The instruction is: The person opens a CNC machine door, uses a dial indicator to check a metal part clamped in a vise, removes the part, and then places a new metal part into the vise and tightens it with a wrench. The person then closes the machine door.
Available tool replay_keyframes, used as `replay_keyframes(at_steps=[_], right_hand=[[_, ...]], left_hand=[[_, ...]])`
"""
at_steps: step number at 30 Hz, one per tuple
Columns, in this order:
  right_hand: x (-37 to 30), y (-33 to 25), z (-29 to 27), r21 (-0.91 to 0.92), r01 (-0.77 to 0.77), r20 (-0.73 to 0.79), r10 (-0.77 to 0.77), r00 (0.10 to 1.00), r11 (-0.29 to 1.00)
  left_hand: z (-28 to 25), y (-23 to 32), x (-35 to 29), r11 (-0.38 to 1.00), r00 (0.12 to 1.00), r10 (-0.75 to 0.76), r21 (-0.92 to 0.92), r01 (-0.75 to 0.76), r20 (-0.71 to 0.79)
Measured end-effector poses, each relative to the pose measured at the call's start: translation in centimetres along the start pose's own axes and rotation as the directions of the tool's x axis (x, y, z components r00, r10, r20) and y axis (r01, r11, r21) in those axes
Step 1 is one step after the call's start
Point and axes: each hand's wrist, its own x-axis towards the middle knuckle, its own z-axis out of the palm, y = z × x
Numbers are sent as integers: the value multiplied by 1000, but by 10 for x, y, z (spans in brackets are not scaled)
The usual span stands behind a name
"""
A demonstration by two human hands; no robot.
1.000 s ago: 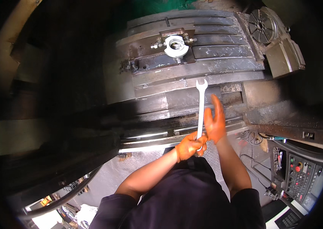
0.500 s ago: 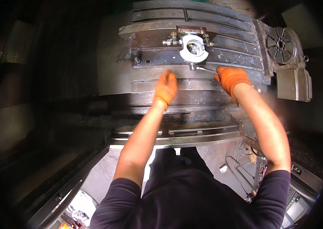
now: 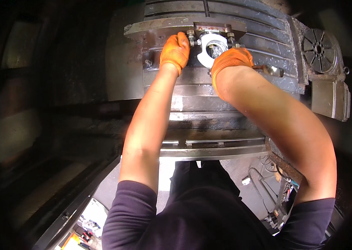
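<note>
Bracketing the pale metal ring (image 3: 203, 58), I have my left hand (image 3: 175, 52) at its 9 o'clock and my right hand (image 3: 232, 62) at its 4 o'clock. The ring stands in a bolted fixture on the slotted table (image 3: 269, 35), near 12 o'clock from my chest. I judge the step to be work on the clamping bolts around the ring; the next move calls for a firm hold on the bolt (image 3: 191, 35) at its 10 o'clock and steady pressure at its 4 o'clock. My left grip is curled nearly closed beside that bolt; I cannot tell whether it holds it. My right grip is hidden by the back of the glove, so its hold is unclear. A shiny metal piece (image 3: 273, 71) sticks out at its 3 o'clock. My left forearm points toward 12 o'clock; the right, elbow flared, slants toward 11.
</note>
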Motion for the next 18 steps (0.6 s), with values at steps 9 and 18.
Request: replay_keyframes(at_steps=[9, 18], right_hand=[[19, 44, 118, 381, 126, -467, 73, 881, 916], [20, 55, 109, 349, 208, -500, -6, 866, 914]], left_hand=[[19, -22, 27, 998, 993, 57, -7, -56, 108], [14, -5, 14, 807, 974, -194, -546, 225, 114]])
